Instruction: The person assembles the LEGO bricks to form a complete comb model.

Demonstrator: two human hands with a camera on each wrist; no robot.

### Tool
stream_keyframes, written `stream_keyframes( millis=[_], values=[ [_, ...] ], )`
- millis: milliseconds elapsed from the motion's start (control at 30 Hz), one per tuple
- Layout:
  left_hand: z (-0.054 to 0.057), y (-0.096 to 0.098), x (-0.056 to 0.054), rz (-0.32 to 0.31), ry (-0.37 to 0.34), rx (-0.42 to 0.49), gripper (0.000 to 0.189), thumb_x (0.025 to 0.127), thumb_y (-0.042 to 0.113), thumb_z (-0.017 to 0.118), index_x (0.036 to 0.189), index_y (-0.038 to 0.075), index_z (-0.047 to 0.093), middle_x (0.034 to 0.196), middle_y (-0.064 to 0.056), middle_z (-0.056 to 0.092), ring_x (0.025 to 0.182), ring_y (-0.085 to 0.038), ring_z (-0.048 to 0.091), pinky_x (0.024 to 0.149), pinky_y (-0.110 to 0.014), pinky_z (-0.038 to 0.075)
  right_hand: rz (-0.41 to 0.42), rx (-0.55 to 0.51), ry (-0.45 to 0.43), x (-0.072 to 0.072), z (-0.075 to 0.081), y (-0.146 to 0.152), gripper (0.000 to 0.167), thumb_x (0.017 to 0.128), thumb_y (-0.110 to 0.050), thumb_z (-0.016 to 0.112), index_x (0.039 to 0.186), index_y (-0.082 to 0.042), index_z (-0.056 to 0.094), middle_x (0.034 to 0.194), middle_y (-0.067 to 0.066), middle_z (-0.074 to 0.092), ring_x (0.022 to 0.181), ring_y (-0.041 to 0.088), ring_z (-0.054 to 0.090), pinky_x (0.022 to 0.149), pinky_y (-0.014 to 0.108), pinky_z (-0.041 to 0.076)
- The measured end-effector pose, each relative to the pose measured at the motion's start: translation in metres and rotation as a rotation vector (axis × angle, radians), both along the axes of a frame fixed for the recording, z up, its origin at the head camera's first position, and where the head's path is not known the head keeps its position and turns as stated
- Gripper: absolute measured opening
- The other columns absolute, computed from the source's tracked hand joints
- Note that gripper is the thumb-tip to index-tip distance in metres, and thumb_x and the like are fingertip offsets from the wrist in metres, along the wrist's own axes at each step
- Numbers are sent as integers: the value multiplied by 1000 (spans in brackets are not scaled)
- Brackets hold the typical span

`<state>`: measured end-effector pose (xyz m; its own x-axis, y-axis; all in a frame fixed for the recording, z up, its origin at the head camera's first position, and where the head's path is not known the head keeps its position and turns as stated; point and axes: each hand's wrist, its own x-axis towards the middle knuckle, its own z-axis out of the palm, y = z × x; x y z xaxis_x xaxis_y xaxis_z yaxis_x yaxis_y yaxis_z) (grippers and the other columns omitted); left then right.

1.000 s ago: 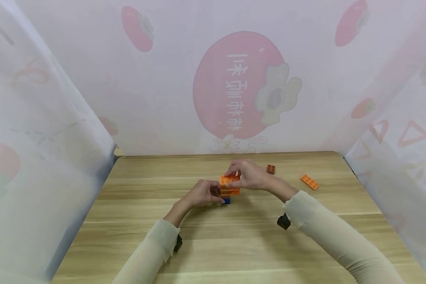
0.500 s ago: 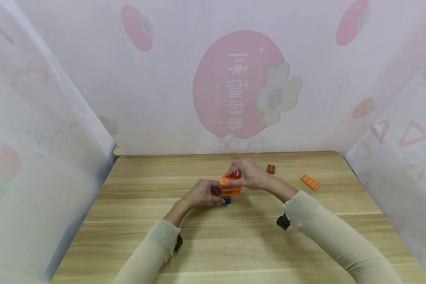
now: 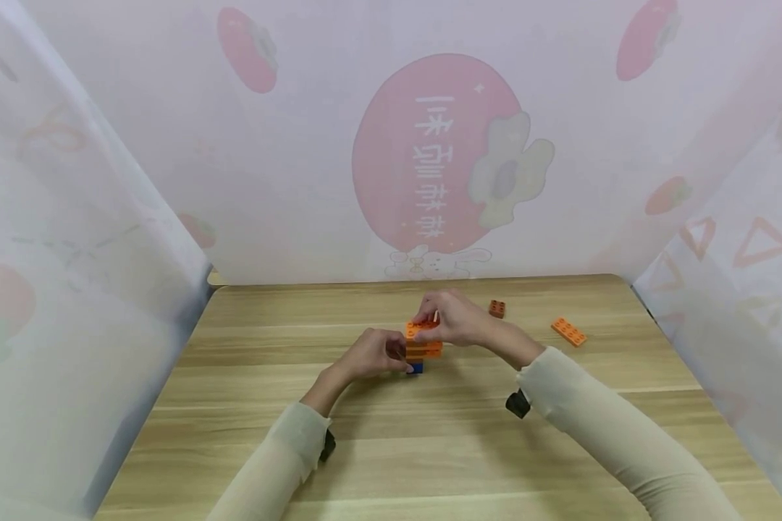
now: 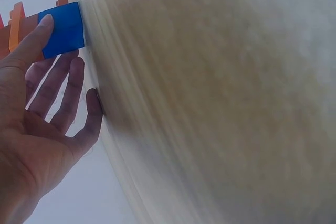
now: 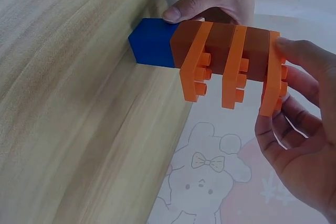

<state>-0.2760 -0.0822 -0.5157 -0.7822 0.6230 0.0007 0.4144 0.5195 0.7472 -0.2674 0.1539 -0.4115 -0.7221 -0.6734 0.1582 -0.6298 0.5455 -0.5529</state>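
Note:
A stack of toy building bricks stands upright on the table between both hands. Its base is a blue brick (image 5: 152, 43); above it, brown bricks (image 5: 218, 38) alternate with thin orange plates (image 5: 233, 72) that jut out to one side. My left hand (image 3: 373, 353) grips the bottom of the stack, thumb on the blue brick and fingers behind it. At the top, my right hand (image 3: 456, 318) pinches the uppermost orange plate (image 5: 272, 85) between thumb and fingers. In the right wrist view this plate lies against the top brown brick (image 5: 256, 53).
On the wooden table (image 3: 404, 449), a small brown brick (image 3: 497, 309) lies behind the right hand. Farther right is a loose orange plate (image 3: 569, 332) with studs up. A printed pale curtain (image 3: 300, 181) rises behind the table's back edge and along both sides.
Both hands keep their hold on the stack and stay almost where they were. The right hand and forearm shift only very slightly.

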Motion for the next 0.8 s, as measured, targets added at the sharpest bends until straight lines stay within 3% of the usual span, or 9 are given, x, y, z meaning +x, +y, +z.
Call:
stream_keyframes(
  millis=[467, 800],
  values=[
    [0, 1, 1, -10, 43, -10, 26, 85, 16, 91, 105, 10, 76, 96, 0, 80, 85, -8, 74, 79, -24, 61, 8, -45, 13, -1, -7, 1, 21, 89, -18, 88, 107, -6, 84, 96, 0, 70, 86, 11, 64, 74, 26, 56],
    [0, 1, 1, -1, 23, -2, 25, 85, 15, 91, 105, 10, 76, 97, 0, 80, 86, -8, 75, 81, -26, 61, -7, -38, 17, -1, -10, 3, 23, 90, -20, 87, 109, -7, 83, 97, -1, 70, 86, 11, 62, 74, 26, 53]
  ],
)
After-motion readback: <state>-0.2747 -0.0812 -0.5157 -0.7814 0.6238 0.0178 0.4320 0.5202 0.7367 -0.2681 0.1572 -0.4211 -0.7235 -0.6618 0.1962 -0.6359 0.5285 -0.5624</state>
